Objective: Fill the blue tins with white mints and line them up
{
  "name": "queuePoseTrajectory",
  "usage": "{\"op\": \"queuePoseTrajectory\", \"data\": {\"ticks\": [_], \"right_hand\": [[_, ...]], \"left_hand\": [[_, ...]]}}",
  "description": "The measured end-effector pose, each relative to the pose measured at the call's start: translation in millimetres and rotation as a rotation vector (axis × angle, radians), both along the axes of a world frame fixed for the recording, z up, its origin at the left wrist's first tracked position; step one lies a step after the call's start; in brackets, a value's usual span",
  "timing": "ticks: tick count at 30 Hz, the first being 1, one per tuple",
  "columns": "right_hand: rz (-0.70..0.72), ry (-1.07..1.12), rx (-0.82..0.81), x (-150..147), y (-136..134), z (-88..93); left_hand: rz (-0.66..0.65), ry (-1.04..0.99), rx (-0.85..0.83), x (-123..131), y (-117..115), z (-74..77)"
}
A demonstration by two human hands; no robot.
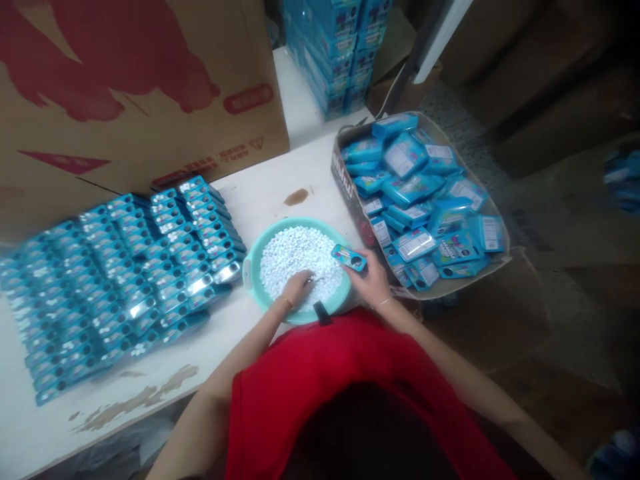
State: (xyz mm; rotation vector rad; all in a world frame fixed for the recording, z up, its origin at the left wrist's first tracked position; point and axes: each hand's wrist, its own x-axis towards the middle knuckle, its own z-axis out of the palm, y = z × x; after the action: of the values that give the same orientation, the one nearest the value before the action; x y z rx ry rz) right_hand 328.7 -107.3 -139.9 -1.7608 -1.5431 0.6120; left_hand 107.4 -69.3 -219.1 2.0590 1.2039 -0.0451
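A turquoise plastic basin (254, 283) full of small white pellets (295, 250) stands at the table's front edge, against the red apron. My left hand (299, 288) reaches into the basin, its fingers curled and closed at the pellets. The fingertips are partly hidden, so what they hold cannot be made out. Over the basin's right rim, my right hand (371, 280) grips a small blue box (349, 257) with a dark round spot on its face. That box is tilted, with one end above the pellets.
Rows of similar blue boxes (120, 280) cover the table's left side. On the right, an open carton (345, 177) holds many blue packs. Stacked blue packages (335, 60) rise at the back, beside a large brown cardboard box (150, 100). The white table (320, 177) has brown stains.
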Motion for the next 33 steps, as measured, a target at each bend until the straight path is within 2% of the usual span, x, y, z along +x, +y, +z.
{"op": "queuePoseTrajectory", "data": {"ticks": [2,5,9,12,16,20,23,26,28,30,33], "right_hand": [[-0.008,0.0,-0.001,0,-1,-0.3],[0.01,-0.006,-0.009,0,-2,-1.2],[0.08,-0.041,0.002,-4,-1,-5.2],[0.177,-0.096,0.046,-12,2,-10.8],[0.304,-0.137,0.109,-28,5,-18.2],[0.363,-0.144,0.158,-41,4,-19.9],[0.379,-0.119,0.149,-45,2,-19.6],[0.367,-0.064,0.115,-45,-1,-21.0],[0.349,-0.018,0.077,-44,-3,-21.5],[0.337,0.019,0.035,-44,-6,-19.8],[0.393,0.06,-0.01,-50,-11,-12.4]], "left_hand": [[0.014,-0.054,-0.014,-4,2,6.8],[0.026,-0.103,-0.015,-28,8,33.4],[-0.005,-0.174,0.05,-60,16,91.1],[-0.066,-0.174,0.129,-69,20,135.5],[-0.182,-0.022,0.248,-56,20,178.2],[-0.293,0.305,0.362,-25,13,206.8],[-0.346,0.447,0.435,-4,4,226.0],[-0.367,0.453,0.466,-1,-2,242.0],[-0.315,0.41,0.477,-11,-3,245.4],[-0.223,0.277,0.469,-26,-3,237.3],[-0.122,-0.006,0.4,-44,-2,203.7]]}}
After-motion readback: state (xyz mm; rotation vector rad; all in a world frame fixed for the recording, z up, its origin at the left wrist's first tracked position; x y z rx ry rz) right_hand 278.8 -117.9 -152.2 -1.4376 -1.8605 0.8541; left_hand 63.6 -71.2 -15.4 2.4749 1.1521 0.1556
